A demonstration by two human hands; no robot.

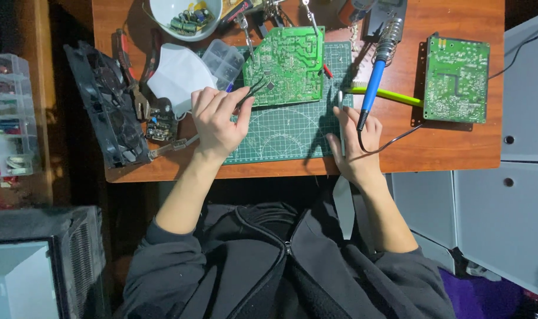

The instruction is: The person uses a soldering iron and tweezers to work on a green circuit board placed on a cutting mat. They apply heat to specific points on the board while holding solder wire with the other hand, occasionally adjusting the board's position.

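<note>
Two bare hands work over a green cutting mat (292, 133). Left hand (217, 121) pinches black tweezers (252, 94), tips touching the clamped green circuit board (287, 65). Right hand (356, 142) curls around something thin and pale, hard to make out.

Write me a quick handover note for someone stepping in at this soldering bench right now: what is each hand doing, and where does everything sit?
Left hand: pinching black tweezers, tips at the lower left edge of the green circuit board.
Right hand: resting at the right edge of the green cutting mat, holding a thin pale tool whose kind I cannot tell. The blue-handled soldering iron sits in its stand, not in hand.
The board is held tilted by clip arms above the mat.
A second green board lies flat to the right.
A white bowl of parts is at the top.
No soldering is under way; I cannot tell what joints are done.
</note>
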